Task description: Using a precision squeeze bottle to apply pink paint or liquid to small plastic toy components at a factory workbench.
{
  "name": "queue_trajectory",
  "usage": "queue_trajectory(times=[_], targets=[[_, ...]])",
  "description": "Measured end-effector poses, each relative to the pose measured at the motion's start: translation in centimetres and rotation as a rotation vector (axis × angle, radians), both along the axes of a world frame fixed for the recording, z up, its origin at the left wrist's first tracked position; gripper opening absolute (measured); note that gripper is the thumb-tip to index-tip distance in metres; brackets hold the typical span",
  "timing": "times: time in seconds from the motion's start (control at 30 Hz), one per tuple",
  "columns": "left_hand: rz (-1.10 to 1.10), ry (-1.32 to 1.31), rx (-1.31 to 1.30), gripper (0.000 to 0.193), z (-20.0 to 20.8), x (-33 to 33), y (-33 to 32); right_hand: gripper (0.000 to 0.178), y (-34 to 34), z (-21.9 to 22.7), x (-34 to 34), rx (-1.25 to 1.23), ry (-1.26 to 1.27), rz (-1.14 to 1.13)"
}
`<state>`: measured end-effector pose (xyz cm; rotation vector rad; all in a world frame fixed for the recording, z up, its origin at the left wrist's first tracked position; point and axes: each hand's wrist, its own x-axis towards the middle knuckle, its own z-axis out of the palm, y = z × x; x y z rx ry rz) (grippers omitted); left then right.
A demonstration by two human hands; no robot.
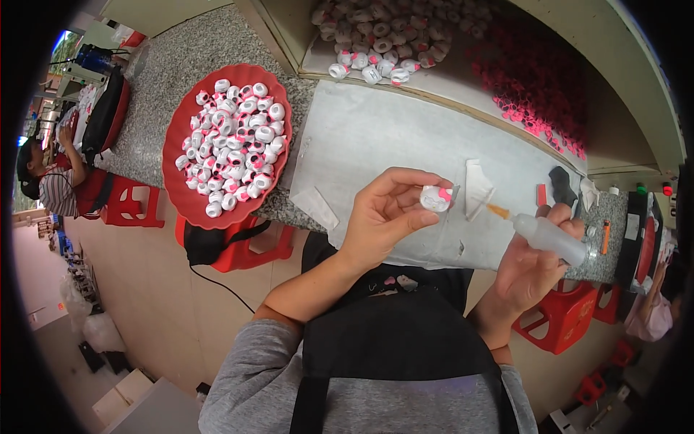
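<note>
My left hand [379, 210] pinches a small white rounded piece with a pink bow [435, 199] between thumb and fingers, above the paper-covered bench. In my right hand [529, 271] is a translucent squeeze bottle [551, 240], tilted, its amber-coloured tip directed left toward the white piece but apart from it. A folded white paper scrap [477, 189] lies on the white sheet [383, 134] between my hands. Left of my left hand, a second white scrap [316, 207] rests at the sheet's near edge.
A red scalloped bowl [173, 163] full of similar white pieces stands left on the granite bench [195, 47]. More white pieces [372, 65] and a pile of pink parts [538, 119] lie on the shelf behind. Red stools [567, 318] stand below. People sit far left and far right.
</note>
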<state>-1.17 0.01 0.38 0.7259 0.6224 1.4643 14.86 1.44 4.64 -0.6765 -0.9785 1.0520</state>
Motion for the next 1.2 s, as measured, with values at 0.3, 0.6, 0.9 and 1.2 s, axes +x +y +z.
queue_trajectory(times=[0.3, 0.6, 0.9, 1.2], targets=[[0.055, 0.069, 0.059, 0.033, 0.1, 0.0, -0.5, 0.044, -1.3, 0.1, -0.9, 0.323, -0.393, -0.025], [0.026, 0.069, 0.054, 0.033, 0.2, 0.0, -0.6, 0.044, -1.5, 0.0, -0.6, 0.352, -0.455, 0.006], [0.024, 0.090, 0.050, 0.033, 0.1, 0.1, -0.6, 0.045, -1.9, 0.4, 0.0, 0.304, -0.547, 0.073], [0.022, 0.054, 0.029, 0.034, 0.0, 0.1, -0.6, 0.046, -1.9, 0.4, 0.0, 0.285, -0.549, 0.049]])
